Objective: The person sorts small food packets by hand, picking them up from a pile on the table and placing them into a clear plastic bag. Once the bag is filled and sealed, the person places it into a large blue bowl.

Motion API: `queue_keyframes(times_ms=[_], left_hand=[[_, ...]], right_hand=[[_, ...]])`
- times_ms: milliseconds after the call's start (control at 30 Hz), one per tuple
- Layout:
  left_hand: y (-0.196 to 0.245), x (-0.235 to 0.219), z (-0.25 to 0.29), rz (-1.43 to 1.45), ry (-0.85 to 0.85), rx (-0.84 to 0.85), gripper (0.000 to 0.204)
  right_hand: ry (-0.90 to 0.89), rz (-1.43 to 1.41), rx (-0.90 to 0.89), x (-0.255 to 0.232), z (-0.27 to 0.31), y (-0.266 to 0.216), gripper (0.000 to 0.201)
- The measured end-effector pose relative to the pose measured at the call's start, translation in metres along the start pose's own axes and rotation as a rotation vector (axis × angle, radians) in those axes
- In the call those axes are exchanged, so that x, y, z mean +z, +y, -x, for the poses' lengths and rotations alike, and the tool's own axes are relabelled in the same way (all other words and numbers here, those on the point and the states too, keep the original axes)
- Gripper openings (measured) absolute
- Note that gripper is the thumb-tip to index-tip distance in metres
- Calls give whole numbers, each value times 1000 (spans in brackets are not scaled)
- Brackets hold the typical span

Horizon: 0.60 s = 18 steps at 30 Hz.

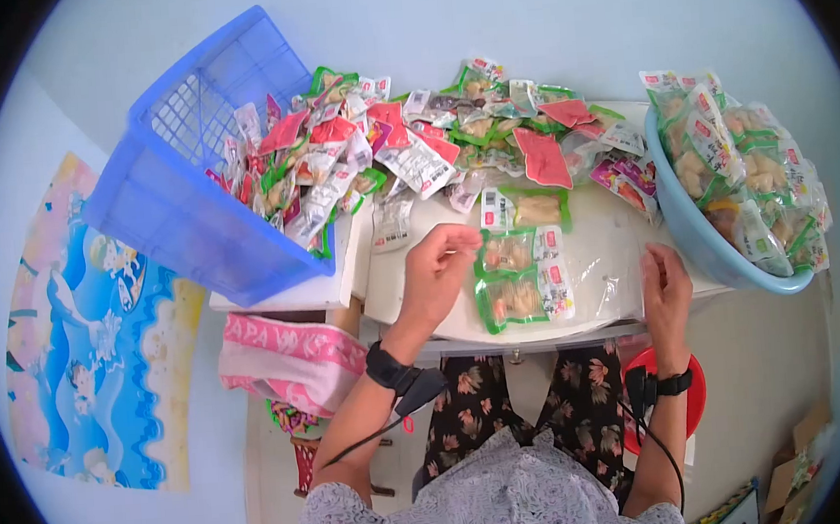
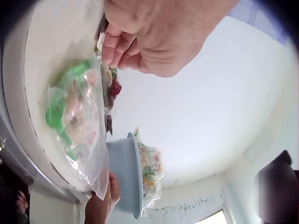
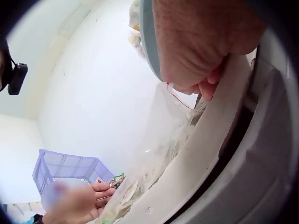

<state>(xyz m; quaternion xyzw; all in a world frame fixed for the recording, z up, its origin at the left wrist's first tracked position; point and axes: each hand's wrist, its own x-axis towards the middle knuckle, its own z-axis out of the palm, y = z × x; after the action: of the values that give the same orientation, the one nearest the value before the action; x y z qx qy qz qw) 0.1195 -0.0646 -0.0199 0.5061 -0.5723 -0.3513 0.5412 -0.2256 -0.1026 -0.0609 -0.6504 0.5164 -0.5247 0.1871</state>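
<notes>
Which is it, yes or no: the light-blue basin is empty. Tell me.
No, food packets fill the basin above its rim.

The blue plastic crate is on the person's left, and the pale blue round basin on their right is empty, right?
No, the pale blue round basin isn't empty: the head view shows it heaped with sealed plastic packets. The blue plastic crate is indeed on the left.

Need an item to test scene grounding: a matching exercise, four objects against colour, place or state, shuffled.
1. plastic crate
2. light-blue basin
3. towel
4. clear plastic bag

A. pink and white
B. transparent, one end at the right hand
C. tipped, packets at its mouth
D. on the person's right, heaped with packets

Pairs: 1-C, 2-D, 3-A, 4-B
</notes>
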Motion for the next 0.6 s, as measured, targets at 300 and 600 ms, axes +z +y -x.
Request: queue_keyframes(times_ms=[300, 600], left_hand=[[36, 35, 9, 252, -244, -155, 16], [104, 7, 96, 50, -490, -349, 11]], right_hand=[[-122, -384, 233, -64, 32, -89, 22], [-1098, -494, 565, -144, 112, -123, 26]])
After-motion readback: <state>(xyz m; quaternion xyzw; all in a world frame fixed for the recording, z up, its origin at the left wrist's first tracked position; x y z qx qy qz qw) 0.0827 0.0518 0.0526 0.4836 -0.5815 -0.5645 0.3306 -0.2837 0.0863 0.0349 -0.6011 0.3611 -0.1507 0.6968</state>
